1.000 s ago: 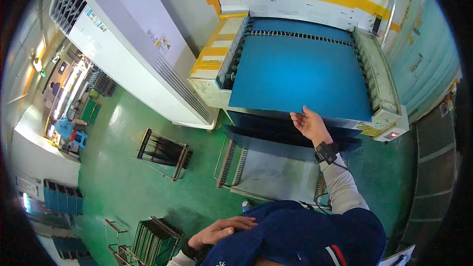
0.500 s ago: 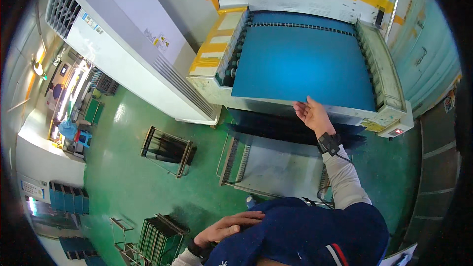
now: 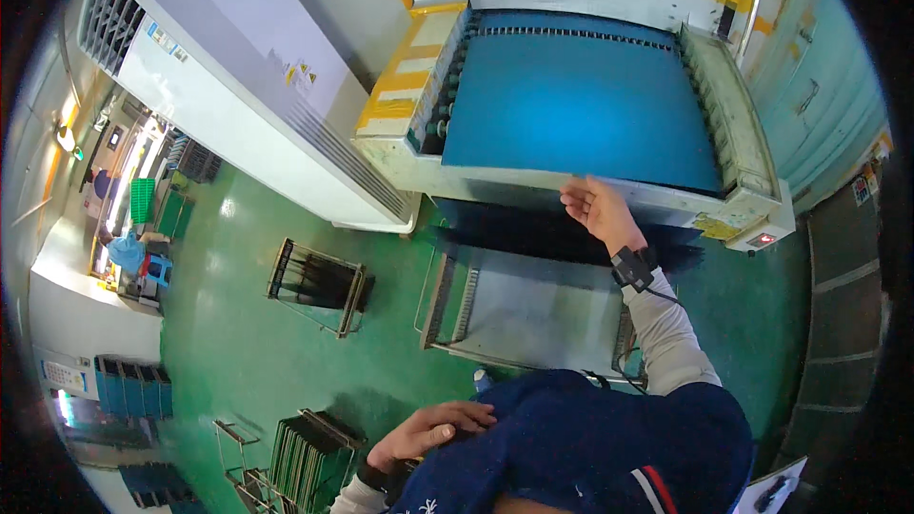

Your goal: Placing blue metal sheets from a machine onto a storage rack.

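Observation:
A wide blue sheet point(image 3: 571, 105) lies flat on the roller outlet of a pale machine point(image 3: 747, 124), its front edge reaching the machine's near lip. My right hand point(image 3: 602, 212) is raised at that front edge, fingers loosely bent and apart; whether the fingertips touch the sheet cannot be made out. Beneath it, dark panels point(image 3: 533, 228) hang over a large metal rack point(image 3: 443, 300) with toothed sides. At lower left my left hand point(image 3: 438, 430) rests against my dark blue shirt point(image 3: 571, 428), fingers stretched out and holding nothing.
A tall white air-conditioning unit point(image 3: 257, 105) stands left of the machine. On the green floor are a small rack point(image 3: 316, 287) with dark panels and another rack point(image 3: 309, 462) of upright panels. Grey panelling point(image 3: 843, 324) runs along the right; a person in blue point(image 3: 129, 249) is far left.
The machine and sheet sit slightly higher in the picture. My right hand is now closer against the sheet's front edge, its fingers more bent. My left hand stays on the shirt.

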The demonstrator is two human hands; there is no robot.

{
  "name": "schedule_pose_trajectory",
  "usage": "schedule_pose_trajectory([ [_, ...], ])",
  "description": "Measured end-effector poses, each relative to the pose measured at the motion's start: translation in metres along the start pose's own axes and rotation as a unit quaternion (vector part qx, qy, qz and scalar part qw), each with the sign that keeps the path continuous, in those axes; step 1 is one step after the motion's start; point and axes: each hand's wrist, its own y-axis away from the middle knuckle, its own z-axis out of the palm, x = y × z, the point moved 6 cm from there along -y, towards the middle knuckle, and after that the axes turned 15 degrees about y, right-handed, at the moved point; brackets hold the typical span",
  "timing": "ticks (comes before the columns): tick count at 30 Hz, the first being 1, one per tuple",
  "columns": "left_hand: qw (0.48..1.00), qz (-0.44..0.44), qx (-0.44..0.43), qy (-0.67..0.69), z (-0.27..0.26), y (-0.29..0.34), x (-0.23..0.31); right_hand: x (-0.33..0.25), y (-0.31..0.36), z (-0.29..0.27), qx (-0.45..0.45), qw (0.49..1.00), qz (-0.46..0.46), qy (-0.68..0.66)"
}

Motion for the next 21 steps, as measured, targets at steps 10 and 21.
schedule_pose_trajectory([
  [10, 0.995, 0.027, -0.038, -0.087, 0.010, -0.009, 0.003, 0.008, 0.071, 0.036, 0.049, 0.897, -0.091, 0.429],
  [21, 0.996, 0.038, -0.051, -0.069, 0.002, 0.024, -0.001, 0.026, 0.115, 0.067, 0.103, 0.654, -0.312, 0.682],
])
